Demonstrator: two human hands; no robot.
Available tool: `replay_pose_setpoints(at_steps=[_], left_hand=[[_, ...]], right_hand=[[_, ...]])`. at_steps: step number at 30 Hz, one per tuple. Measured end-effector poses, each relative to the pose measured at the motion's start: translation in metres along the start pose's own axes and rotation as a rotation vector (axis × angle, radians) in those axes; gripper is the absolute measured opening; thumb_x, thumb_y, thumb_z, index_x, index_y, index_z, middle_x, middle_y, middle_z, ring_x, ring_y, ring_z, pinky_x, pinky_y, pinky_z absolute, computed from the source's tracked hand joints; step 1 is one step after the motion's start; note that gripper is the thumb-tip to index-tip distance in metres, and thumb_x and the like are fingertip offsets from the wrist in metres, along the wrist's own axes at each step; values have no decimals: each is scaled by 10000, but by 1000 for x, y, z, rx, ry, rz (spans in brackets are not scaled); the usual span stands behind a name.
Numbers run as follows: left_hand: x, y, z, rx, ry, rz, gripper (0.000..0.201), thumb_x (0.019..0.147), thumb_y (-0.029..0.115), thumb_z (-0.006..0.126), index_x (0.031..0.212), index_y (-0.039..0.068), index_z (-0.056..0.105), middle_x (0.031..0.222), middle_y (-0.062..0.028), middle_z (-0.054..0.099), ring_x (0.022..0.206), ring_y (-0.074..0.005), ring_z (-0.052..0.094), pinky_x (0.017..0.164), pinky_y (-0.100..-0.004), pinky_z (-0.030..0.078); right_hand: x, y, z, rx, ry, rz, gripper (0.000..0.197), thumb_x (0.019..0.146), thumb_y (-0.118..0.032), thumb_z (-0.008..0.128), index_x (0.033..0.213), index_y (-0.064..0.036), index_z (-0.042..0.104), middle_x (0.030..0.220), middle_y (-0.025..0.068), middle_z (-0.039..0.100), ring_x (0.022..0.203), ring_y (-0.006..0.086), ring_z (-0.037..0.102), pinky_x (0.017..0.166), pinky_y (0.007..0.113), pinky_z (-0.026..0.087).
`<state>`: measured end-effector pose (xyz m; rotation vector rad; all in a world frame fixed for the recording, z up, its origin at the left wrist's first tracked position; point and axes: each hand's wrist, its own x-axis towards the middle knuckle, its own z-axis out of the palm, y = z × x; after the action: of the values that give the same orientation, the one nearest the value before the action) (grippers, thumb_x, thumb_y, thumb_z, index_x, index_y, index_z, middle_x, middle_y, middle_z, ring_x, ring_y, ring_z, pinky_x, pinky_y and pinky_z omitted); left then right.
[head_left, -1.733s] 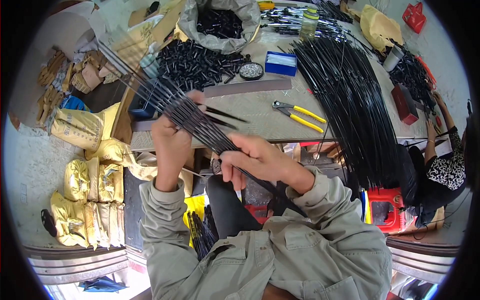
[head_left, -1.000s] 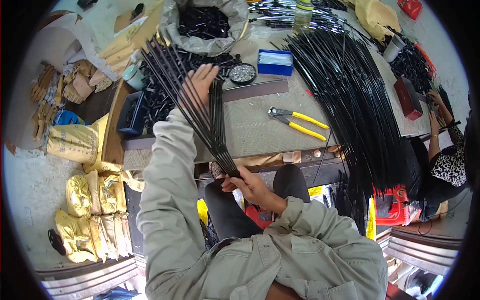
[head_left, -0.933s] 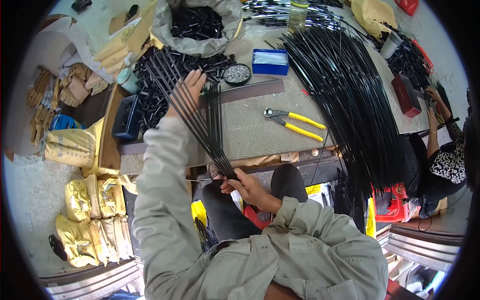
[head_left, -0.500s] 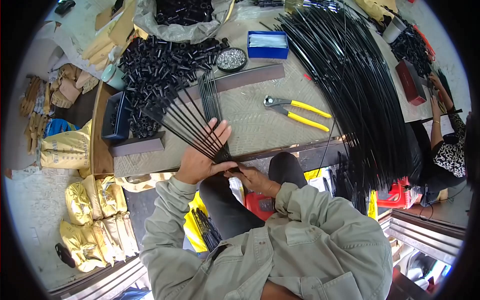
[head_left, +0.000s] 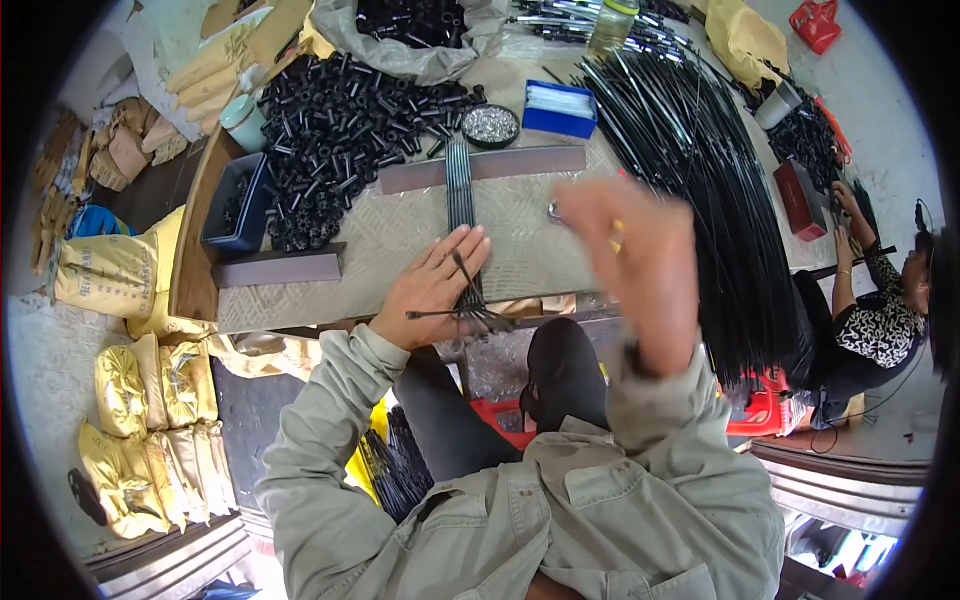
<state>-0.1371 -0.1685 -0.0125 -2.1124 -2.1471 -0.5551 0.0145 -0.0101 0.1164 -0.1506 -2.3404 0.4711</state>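
The slim, dark, glossy bundle of rods lies on the table before you, its near ends splayed at the front edge. Your left hand rests on it, fingers straight and together. Your right hand, well apart, is blurred; its grip can't be told. The bundle's long axis runs away from you, across the brownish strip, toward the round dish.

Glossy black rods, matt cloth sleeves, textured tabletop, smooth plastic bin
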Motion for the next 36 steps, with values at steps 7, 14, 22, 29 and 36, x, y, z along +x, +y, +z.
replay_pose_setpoints(at_steps=[7, 14, 22, 29, 36], left_hand=[[-5, -1, -1, -11, -14, 35, 834, 636, 341, 676, 1331, 41, 328, 1390, -113, 318, 1291, -288, 284, 1028, -384, 298], [-1, 0, -1, 305, -52, 31, 704, 761, 364, 559, 1332, 23, 328, 1384, -151, 312, 1290, -342, 268, 1040, -405, 275], [13, 1, -12, -26, -93, -91, 710, 727, 324, 602, 1328, 50, 341, 1400, -118, 293, 1288, -377, 244, 1028, -428, 281], [2, -4, 4, 247, -82, -60, 849, 681, 462, 650, 1314, -7, 333, 1382, -166, 301, 1286, -397, 237, 1043, -417, 258], [9, 5, -7, 72, -53, -137, 819, 682, 444, 653, 1307, 4, 359, 1380, -155, 313, 1286, -392, 247, 1036, -417, 267]], right_hand=[[133, 173, 63, 397, -440, 329, 216, 838, -199, 558, 846, 0, 642, 728, 38, 635, 648, 105, 602, 569, 237, 486], [111, 241, 106, -530, -447, 194, 62, 705, -123, 598, 685, -82, 640, 746, 77, 642, 645, 215, 625, 556, 331, 479], [109, 265, 99, -322, -228, -87, 88, 746, -106, 523, 758, -108, 610, 730, 122, 624, 708, 305, 612, 619, 409, 477], [84, 155, 152, 250, -336, -111, 96, 782, -132, 575, 868, -109, 611, 817, 70, 622, 765, 289, 599, 625, 343, 465], [63, 143, 152, 40, -319, -1, 121, 760, -121, 582, 853, -168, 643, 790, 49, 602, 749, 280, 597, 619, 377, 464]])
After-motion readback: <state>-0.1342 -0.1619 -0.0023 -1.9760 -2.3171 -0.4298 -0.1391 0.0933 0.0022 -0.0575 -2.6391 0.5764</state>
